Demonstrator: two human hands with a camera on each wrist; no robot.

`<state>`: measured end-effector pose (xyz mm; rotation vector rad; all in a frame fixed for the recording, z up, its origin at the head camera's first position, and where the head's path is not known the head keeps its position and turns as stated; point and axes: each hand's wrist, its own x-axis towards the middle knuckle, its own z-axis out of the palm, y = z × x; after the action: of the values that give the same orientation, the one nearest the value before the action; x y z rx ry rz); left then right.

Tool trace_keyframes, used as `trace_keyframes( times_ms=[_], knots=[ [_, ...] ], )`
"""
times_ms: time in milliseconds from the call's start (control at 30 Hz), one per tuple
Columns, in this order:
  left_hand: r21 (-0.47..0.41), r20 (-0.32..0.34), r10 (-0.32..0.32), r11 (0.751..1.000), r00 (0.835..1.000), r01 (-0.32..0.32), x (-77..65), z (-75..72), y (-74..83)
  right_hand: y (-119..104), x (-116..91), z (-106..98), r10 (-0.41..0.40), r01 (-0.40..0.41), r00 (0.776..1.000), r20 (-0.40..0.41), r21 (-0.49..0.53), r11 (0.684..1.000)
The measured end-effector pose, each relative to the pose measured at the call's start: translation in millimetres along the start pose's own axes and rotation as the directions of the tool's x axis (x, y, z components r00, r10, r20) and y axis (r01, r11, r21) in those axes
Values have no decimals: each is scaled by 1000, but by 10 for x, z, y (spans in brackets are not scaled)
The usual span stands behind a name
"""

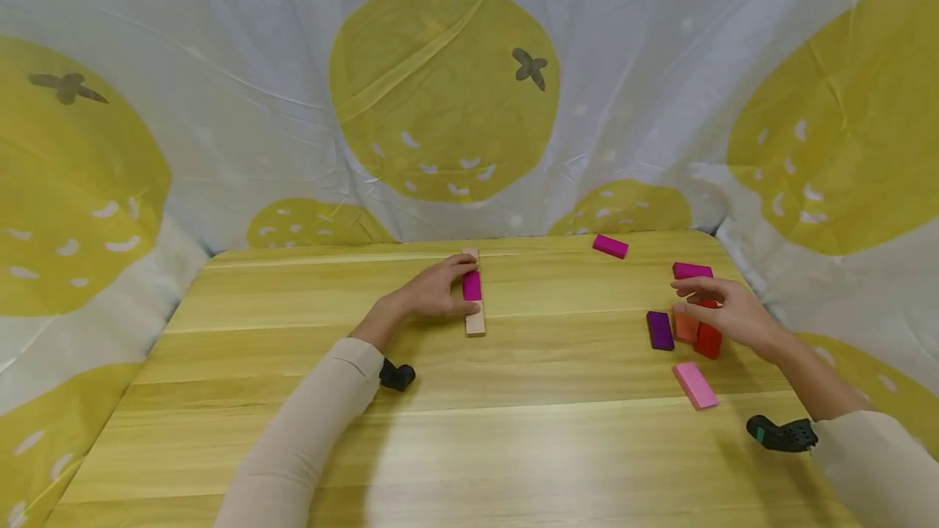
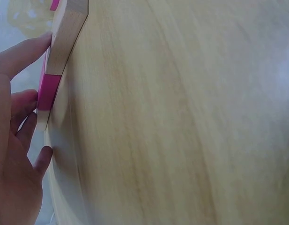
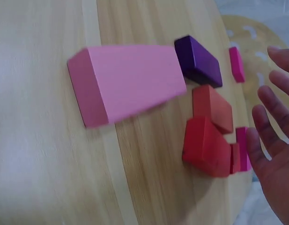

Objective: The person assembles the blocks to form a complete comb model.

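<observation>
My left hand [image 1: 438,288] reaches over a straight row of flat blocks. Its thumb touches the near bare-wood block [image 1: 475,323], and its other fingers lie by the far bare-wood block [image 1: 470,252]. Between these two sits a magenta block [image 1: 472,285], framed by thumb and fingers. On the right, my right hand [image 1: 726,316] hovers with spread fingers over an orange block [image 1: 685,326] and a red block [image 1: 708,341], holding nothing. In the right wrist view its fingers [image 3: 270,126] appear beyond the red block [image 3: 200,145], with a smaller red piece [image 3: 234,158] behind.
Around the right hand lie a purple block [image 1: 660,331], a pink block [image 1: 694,385] and a magenta block [image 1: 692,270]. Another magenta block [image 1: 610,246] lies near the far edge. The wooden table [image 1: 528,430] ends at a fruit-patterned cloth [image 1: 623,104].
</observation>
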<state>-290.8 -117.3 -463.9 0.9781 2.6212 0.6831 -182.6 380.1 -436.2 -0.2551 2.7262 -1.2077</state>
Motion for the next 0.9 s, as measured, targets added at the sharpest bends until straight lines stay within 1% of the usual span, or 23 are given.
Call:
trace_keyframes(
  times_ms=[167, 333, 500, 600, 700, 900],
  knots=[
    [-4, -3, -1, 1000, 1000, 1, -4, -1, 5, 116, -31, -110, 46, -46, 999, -15, -40, 998],
    [6, -1, 1, 1000, 1000, -1, -3, 8, -3, 290, -56, -214, 85, -87, 996, -23, -66, 994],
    [-7, -5, 2, 1000, 1000, -2, -8, -7, 17, 443, -87, -297, 119, -120, 993, -20, -98, 988],
    [-11, -3, -2, 1000, 1000, 2, -11, -16, 33, 502, -101, -318, 115, -116, 993, -18, -118, 986],
    [-13, -2, -7, 1000, 1000, 7, -17, -19, 43, 538, -104, -322, 95, -94, 995, -4, -141, 985],
    [-20, -5, -10, 1000, 1000, 10, -15, -13, 38, 566, -59, -306, 81, -69, 994, 70, -167, 984]
  ],
)
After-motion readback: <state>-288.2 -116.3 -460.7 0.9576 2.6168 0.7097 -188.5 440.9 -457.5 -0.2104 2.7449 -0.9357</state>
